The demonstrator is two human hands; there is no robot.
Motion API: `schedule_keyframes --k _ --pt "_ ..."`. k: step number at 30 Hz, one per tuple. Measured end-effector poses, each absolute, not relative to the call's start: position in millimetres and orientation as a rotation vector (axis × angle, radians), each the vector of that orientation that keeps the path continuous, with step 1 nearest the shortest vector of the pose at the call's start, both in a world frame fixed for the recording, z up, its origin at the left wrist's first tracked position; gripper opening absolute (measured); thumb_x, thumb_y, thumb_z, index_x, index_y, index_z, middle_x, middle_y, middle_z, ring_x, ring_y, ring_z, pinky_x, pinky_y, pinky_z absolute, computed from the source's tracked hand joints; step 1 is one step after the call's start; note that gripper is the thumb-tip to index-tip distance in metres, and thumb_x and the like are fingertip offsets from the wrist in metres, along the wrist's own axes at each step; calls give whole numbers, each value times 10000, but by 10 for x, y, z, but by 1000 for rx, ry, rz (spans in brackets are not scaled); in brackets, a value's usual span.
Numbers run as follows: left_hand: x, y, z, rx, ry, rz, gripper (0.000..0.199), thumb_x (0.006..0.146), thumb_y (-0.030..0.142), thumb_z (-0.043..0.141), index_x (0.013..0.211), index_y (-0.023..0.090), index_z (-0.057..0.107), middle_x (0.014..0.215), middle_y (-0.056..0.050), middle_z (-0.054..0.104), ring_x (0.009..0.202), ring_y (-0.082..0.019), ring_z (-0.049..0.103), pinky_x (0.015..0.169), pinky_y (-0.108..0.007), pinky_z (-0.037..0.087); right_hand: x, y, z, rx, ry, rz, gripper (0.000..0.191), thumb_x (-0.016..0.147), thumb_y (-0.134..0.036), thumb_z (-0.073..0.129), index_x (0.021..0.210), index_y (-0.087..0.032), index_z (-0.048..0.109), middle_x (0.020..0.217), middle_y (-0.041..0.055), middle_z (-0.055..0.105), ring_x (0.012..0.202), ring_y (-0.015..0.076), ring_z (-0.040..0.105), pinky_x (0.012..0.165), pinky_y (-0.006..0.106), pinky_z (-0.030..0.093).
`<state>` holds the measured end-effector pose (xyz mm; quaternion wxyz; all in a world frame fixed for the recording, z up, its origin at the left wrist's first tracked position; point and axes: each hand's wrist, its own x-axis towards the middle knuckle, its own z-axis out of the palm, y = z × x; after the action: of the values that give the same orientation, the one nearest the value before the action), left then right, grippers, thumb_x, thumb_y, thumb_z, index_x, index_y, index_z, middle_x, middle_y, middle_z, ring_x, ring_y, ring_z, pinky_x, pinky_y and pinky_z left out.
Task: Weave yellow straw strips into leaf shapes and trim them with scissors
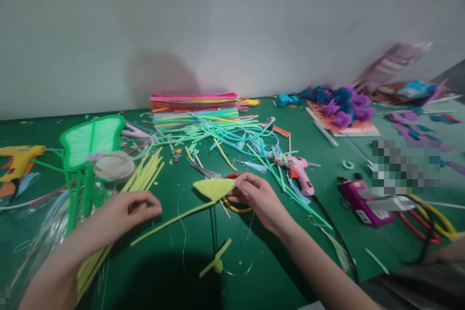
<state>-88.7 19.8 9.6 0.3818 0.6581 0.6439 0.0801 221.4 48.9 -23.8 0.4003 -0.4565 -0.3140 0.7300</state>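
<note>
While right hand (pixel 262 199) holds yellow piece (pixel 214 188), scissors (pixel 207 172) lie partly covered

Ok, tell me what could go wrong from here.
The scissors lie partly hidden behind the yellow piece, so the right hand could get nicked. The pink glue gun lies near that hand; if hot, which I can't tell, it might burn. The thin thread might snag the yellow stem.
</note>
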Motion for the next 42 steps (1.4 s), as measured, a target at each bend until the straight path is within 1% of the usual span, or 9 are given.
schedule_keyframes --k 4,7,12,20,28,33,35,38,42 --pt "-819 -108 16 1748 1651 40 359 797 525 591 1008 255 698 608 36 595 559 -158 557 516 -231 376 2181 522 -257 -1156 -728 1866 254 711 -280 747 879 -171 590 760 22 714 672 130 696 680 245 569" --pt "-748 -229 -33 1870 1652 31 351 882 493 477 759 243 690 671 12 642 601 -163 594 557 -244 399 2142 560 -252 -1170 -760 1850 248 732 -260 700 944 -163 618 772 28 715 673 130 696 672 243 574" --pt "-753 -288 143 1967 1728 346 306 855 533 525 859 283 702 875 -1 722 785 -200 662 703 -255 478 2087 588 -229 -1218 -892 1835 211 765 -266 640 938 -147 661 788 39 721 677 127 699 692 241 574" --pt "-372 -62 611 1941 1546 433 251 852 499 566 792 296 701 811 52 717 725 -146 650 616 -192 478 1988 569 -197 -1195 -1004 1850 249 778 -303 632 966 -146 673 850 53 727 734 142 704 743 272 576" --pt "-657 54 185 2133 1534 329 232 868 439 563 945 342 759 919 -20 705 918 -235 632 835 -352 497 2080 574 -176 -1150 -954 1888 228 772 -278 633 955 -149 676 868 59 730 718 130 691 720 253 567" --pt "-827 -181 -1 1770 1528 634 477 833 404 638 1301 387 549 1355 -20 547 1200 -239 541 980 -349 474 2096 594 -192 -1058 -857 1959 236 766 -283 659 952 -140 674 830 71 728 687 126 679 681 235 555" --pt "-797 -237 -68 1606 1474 682 508 842 388 632 1335 366 511 1416 -24 509 1243 -234 520 1010 -344 455 2074 600 -204 -1039 -852 1982 229 772 -280 656 952 -140 675 826 69 723 686 126 674 666 229 552" --pt "-716 -239 -140 1547 1370 565 292 900 399 539 1107 265 695 1163 -56 692 1099 -235 619 945 -325 483 2039 623 -214 -1027 -901 1988 233 776 -298 659 948 -144 688 823 55 708 675 124 659 637 231 556" --pt "-625 -174 -85 1593 1272 423 352 954 377 423 1051 229 727 861 -46 750 841 -202 687 801 -294 517 2036 698 -188 -1022 -1147 2020 321 754 -400 710 938 -137 711 860 53 707 691 126 660 629 232 562"
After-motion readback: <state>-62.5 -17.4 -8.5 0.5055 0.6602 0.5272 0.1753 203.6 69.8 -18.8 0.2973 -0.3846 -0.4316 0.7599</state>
